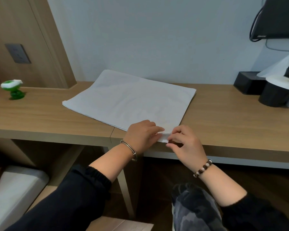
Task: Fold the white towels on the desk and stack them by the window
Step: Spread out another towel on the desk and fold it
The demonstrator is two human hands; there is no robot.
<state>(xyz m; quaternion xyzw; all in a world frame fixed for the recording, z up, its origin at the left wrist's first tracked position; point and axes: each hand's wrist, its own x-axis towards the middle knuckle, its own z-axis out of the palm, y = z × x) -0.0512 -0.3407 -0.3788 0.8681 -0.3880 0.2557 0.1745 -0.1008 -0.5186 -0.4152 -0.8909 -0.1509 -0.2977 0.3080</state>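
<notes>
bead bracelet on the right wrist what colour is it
The bead bracelet mixes dark brown and white beads; the head view shows it.

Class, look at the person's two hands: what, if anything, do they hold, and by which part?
The left hand and right hand both pinch the white towel by its near corner, at the front edge of the desk.
</notes>
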